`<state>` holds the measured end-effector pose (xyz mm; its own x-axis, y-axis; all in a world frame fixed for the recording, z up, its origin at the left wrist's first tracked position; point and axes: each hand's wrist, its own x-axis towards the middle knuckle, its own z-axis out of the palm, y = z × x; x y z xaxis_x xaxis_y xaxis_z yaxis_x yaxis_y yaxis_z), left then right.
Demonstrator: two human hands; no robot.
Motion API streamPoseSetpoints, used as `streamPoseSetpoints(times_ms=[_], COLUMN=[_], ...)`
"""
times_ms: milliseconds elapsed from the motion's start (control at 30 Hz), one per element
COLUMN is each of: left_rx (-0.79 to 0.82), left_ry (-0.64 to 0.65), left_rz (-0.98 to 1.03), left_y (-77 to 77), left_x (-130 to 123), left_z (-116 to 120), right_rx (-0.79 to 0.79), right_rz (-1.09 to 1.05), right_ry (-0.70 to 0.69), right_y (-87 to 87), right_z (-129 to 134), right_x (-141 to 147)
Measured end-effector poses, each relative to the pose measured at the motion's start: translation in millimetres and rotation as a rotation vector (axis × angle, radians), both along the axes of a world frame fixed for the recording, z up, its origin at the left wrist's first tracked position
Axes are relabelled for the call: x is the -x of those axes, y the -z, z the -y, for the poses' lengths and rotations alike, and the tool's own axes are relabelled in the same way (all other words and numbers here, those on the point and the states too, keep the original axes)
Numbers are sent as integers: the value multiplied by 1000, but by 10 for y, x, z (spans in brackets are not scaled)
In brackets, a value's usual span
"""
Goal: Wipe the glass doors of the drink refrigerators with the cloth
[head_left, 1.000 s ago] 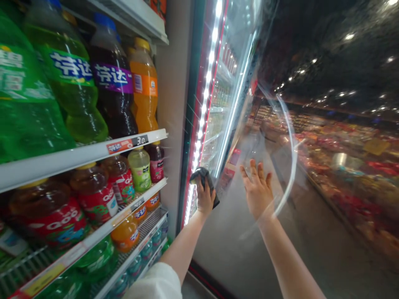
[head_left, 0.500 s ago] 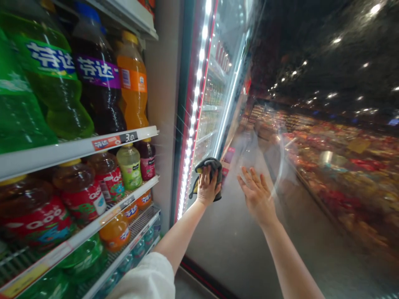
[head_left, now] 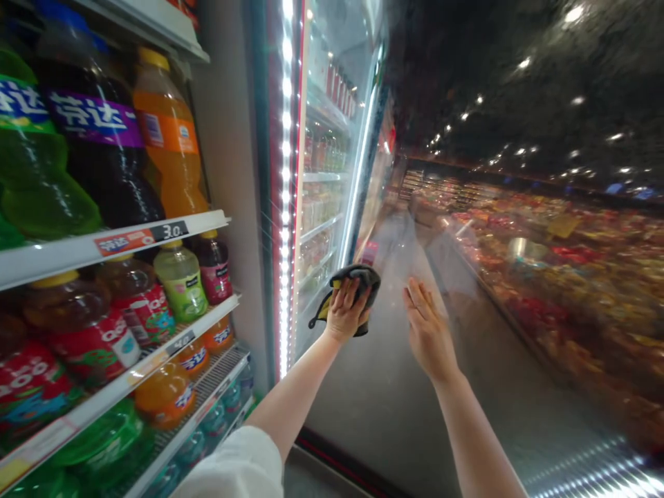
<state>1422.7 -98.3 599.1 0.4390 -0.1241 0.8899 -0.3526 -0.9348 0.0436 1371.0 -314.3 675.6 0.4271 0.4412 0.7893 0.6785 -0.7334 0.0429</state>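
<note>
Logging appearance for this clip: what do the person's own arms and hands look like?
The left arm has a whitish sleeve ending near the elbow; the right arm shows no sleeve. The left hand and right hand are ungloved, no watch or bracelet visible.

We see a grey-black cloth with yellow patches, a white sleeve, a purple-labelled dark bottle with blue cap, a black tag with white 3.0

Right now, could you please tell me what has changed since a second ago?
The left hand moved the cloth rightward, away from the light strip; the right hand drew its spread fingers closer together. The cloth stayed in hand, the bottles on their shelves.
</note>
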Motion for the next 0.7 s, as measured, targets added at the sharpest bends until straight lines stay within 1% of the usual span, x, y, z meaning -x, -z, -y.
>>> streamPoseSetpoints(times_ms=[33,67,133,167,200,233,267,300,333,367,433,467,500,533,567,600,633,667,700], left_rx=[66,138,272,299,291,267,226,172,107,32,-127,-189,-220,-231,-236,-225,-202,-164,-113], left_ry=[-35,-65,-91,-79,-64,-51,-35,-19,4,36,108,130,122,101,82,66,53,44,34], left_rz=[9,18,39,51,66,87,108,127,139,139,88,31,-41,-104,-150,-174,-173,-150,-110], left_y=[-84,-224,-602,-794,-956,-1071,-1125,-1112,-1035,-902,-528,-327,-144,2,97,130,101,14,-119], left_x=[-4,-21,-79,-110,-139,-161,-174,-178,-172,-156,-95,-56,-15,21,49,65,69,61,44], left_z=[20,72,254,365,475,571,645,690,704,689,588,516,441,373,322,297,306,353,438], right_rx=[-2,-7,-18,-25,-33,-41,-51,-63,-75,-85,-93,-90,-83,-75,-69,-64,-63,-65,-70], right_rz=[9,19,33,38,40,42,43,45,48,51,50,43,34,24,17,12,10,8,9], right_ry=[17,37,77,94,108,120,131,139,146,151,158,159,159,157,155,153,154,157,160], right_y=[11,21,35,40,45,50,56,66,78,93,129,146,161,173,180,183,181,176,169], right_z=[51,105,207,252,291,323,348,367,380,389,406,419,438,465,501,545,596,652,710], right_x=[26,49,84,95,102,105,107,108,110,114,132,146,163,181,199,216,231,242,251])
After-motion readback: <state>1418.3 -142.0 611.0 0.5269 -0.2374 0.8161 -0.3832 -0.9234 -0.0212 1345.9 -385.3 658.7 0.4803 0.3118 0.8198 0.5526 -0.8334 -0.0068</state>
